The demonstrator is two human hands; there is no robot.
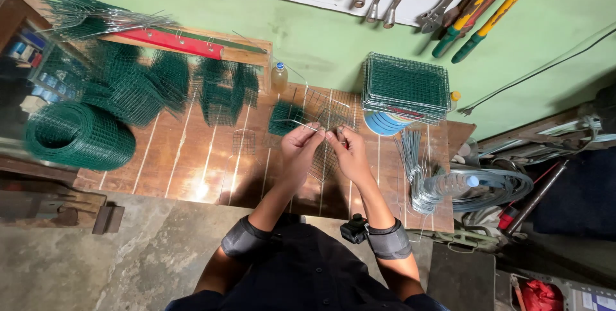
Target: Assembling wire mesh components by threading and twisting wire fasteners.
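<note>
The wire grid panel (324, 133) is held above the middle of the wooden bench top (186, 163), between both hands and just in front of the green wall (321, 45). Its long axis runs away from the person, from the hands toward the wall, with a slight lean to the person's right at the near end. The far end points at the wall; the near end drops below the hands, over the bench.

The panel is a flat rectangle of thin, bare, silver-grey wire in small square cells. A single loose wire (296, 122) sticks out sideways from it toward the person's left, roughly level.

The left hand (299, 147) is closed, fingers pinched on the loose wire at the panel's left edge. The right hand (346, 147) is closed on the panel's right edge; a small red item shows by its fingers, too hidden to identify.

A small folded piece of green mesh (283, 118) lies on the bench just beside the panel, on the person's left. A stack of green mesh panels (405, 86) stands to the right of it, against the wall. A bundle of bent wire pieces (420, 176) lies at the bench's right edge. A roll of green mesh (77, 136) rests at the far left, well apart from the hands.
</note>
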